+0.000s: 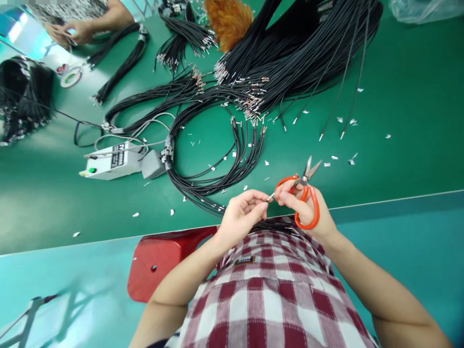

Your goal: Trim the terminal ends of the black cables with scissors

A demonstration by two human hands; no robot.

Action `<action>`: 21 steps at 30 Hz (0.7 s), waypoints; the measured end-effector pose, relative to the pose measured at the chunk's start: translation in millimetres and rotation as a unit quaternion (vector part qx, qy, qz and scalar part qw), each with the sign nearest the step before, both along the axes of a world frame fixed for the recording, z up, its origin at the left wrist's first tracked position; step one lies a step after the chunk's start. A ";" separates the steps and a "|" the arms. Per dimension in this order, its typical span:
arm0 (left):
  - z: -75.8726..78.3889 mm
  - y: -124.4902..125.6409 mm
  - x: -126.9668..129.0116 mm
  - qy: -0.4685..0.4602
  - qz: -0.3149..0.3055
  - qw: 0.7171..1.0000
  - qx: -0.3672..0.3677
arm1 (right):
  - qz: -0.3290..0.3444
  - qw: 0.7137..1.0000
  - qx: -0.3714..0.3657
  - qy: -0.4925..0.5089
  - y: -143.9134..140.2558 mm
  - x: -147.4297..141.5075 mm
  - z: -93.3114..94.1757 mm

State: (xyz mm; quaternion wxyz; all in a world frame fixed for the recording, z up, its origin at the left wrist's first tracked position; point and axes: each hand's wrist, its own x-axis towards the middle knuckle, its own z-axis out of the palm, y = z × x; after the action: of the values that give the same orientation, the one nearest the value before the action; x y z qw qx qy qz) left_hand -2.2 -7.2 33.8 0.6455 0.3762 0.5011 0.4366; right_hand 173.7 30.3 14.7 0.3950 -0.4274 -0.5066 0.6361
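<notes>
So, head view: left hand (241, 212) pinches a thin black wire end (270, 196) at its metal tip, just above the table's near edge. Right hand (308, 208) has fingers through orange-handled scissors (302, 193), blades slightly parted, also touching the tip. Green table (398, 96) is littered with black wire bundles (290, 53), white scraps, and a grey control box (112, 162). Right side stays fairly open.

I count one pair of orange scissors (304, 193), one white control box (110, 162), one roll of tape (71, 76), one red stool (159, 261) and one orange feather duster (228, 19). The black wires (290, 53) and the clipped bits (333, 158) are too many to count.
</notes>
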 end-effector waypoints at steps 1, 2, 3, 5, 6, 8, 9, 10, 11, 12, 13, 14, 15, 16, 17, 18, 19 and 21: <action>-0.3 0.6 -1.7 -0.027 0.005 1.000 -0.010 | -0.002 0.997 0.055 -0.061 0.6 3.0 0.3; -0.5 1.0 -3.3 -0.051 0.010 0.998 -0.018 | -0.002 0.983 0.122 -0.136 1.3 6.6 0.4; -0.4 1.2 -4.8 -0.071 0.016 0.997 -0.024 | -0.002 0.956 0.197 -0.219 2.1 10.1 0.4; 0.9 1.3 -6.6 -0.098 0.026 0.994 -0.031 | -0.004 0.860 0.352 -0.368 4.2 15.8 0.5; 2.1 1.3 -6.8 -0.106 0.032 0.993 -0.035 | -0.008 0.806 0.416 -0.421 5.3 17.5 0.9; 4.7 1.5 -5.8 -0.117 0.045 0.991 -0.040 | -0.013 0.724 0.500 -0.475 7.3 18.7 2.7; 5.9 1.6 -4.8 -0.119 0.053 0.991 -0.041 | -0.012 0.698 0.523 -0.488 8.3 18.4 4.0; 6.6 1.6 -3.7 -0.119 0.060 0.990 -0.041 | -0.011 0.681 0.537 -0.498 9.3 17.9 5.4; 7.0 1.5 -2.7 -0.118 0.067 0.990 -0.040 | -0.008 0.669 0.543 -0.507 10.3 17.1 6.8; 6.9 1.2 -1.7 -0.116 0.072 0.990 -0.037 | -0.006 0.659 0.548 -0.515 11.4 16.3 8.1; 6.5 0.9 -1.0 -0.114 0.077 0.990 -0.033 | -0.002 0.651 0.551 -0.522 12.4 15.7 9.3; 5.8 0.4 -0.5 -0.111 0.080 0.990 -0.030 | 0.001 0.644 0.553 -0.528 13.4 15.1 10.3; 5.1 -0.1 -0.2 -0.109 0.082 0.990 -0.028 | 0.004 0.639 0.556 -0.531 14.3 14.7 11.2; 4.4 -0.7 -0.1 -0.108 0.084 0.990 -0.025 | 0.006 0.635 0.558 -0.534 15.1 14.5 12.1; 4.0 -1.2 -0.2 -0.107 0.085 0.990 -0.023 | 0.009 0.631 0.560 -0.537 15.7 14.5 13.1; 3.8 -1.6 -0.3 -0.107 0.085 0.990 -0.021 | 0.012 0.628 0.561 -0.540 16.2 14.6 14.2; 3.9 -1.9 -0.4 -0.107 0.085 0.990 -0.020 | 0.016 0.624 0.562 -0.543 16.7 14.7 15.5; 5.0 -2.2 -0.2 -0.107 0.085 0.990 -0.020 | 0.028 0.616 0.562 -0.551 17.4 15.1 18.6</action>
State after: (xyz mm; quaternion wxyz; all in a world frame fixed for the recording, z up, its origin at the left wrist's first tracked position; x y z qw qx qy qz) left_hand -2.4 -9.4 38.7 0.6635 0.2707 0.4675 0.5177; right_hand 188.8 47.7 33.3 0.1864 -0.3777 -0.8994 -0.1171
